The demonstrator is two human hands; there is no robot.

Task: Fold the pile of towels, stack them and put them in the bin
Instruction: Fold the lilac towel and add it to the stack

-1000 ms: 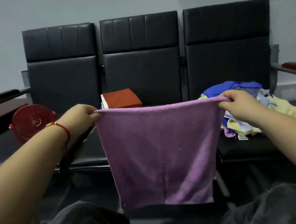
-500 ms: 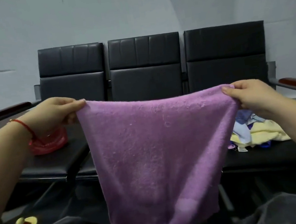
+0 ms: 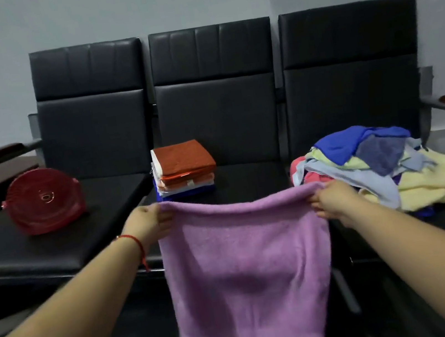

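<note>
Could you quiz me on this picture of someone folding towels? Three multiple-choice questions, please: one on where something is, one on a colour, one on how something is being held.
1. Where is the folded stack?
A. on the middle seat
B. on the floor
C. in the red bin

2. What colour is the towel in the hands?
A. yellow
B. purple
C. orange

3. How is that towel held?
A. balled up in one hand
B. lying flat on a seat
C. hanging from its top corners

Answers:
1 A: it sits on the middle seat, between the red bin and the loose pile.
2 B: it is purple.
3 C: left hand and right hand pinch one corner each.
</note>
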